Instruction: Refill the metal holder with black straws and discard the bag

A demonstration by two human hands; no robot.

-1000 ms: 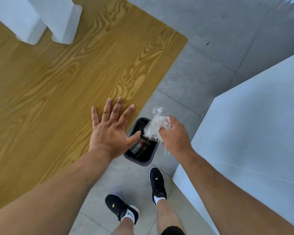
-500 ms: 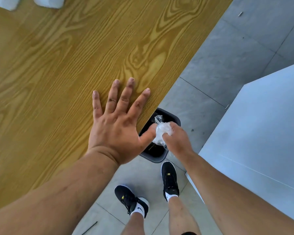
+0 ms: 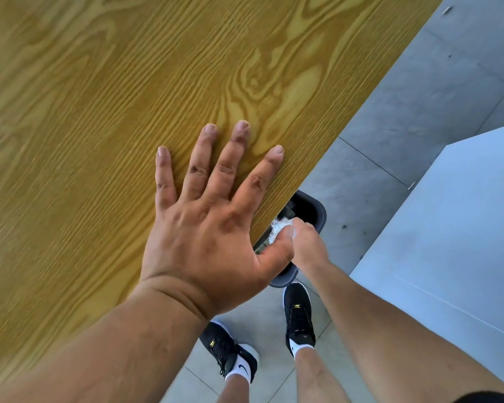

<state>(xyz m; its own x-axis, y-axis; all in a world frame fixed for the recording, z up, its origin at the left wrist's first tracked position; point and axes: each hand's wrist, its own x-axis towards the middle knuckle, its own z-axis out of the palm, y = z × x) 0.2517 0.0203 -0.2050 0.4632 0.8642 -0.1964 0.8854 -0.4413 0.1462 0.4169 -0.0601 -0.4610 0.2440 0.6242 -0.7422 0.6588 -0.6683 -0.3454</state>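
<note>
**Bag held over the bin mouth, ready to drop**

On my feed, the right hand [image 3: 306, 242] had its fingers curled tight round the bag [image 3: 280, 228], a clear plastic one crushed into a small wad. Only a crinkled tuft stuck out of the fist, on the side toward the table. Balled up like that, the bag had no long axis worth lining up.

What mattered was height. The wad sat directly above the open mouth of the bin [image 3: 317, 210], inside the line of its dark rim, so I judged that loosening the fingers would send it straight down and in. The right hand was right over the bin and was the only hand on the bag.

The left hand [image 3: 210, 234] held nothing. It lay flat, fingers spread, on the wooden table [image 3: 128, 97] whose edge overhung the bin's near side, and its thumb reached past that edge toward the wad. I could not tell whether the two touched.

A white cabinet [image 3: 448, 228] stood on the bin's far side, with grey floor tiles [image 3: 419, 97] beyond the bin. Two black shoes [image 3: 298, 318] stood just short of it.

I saw no print on the bag. The white sock [image 3: 242, 367] on the left foot bore a Nike swoosh, and the shoe tongues carried small gold emblems too fine to read. The metal holder and black straws were out of view.
</note>
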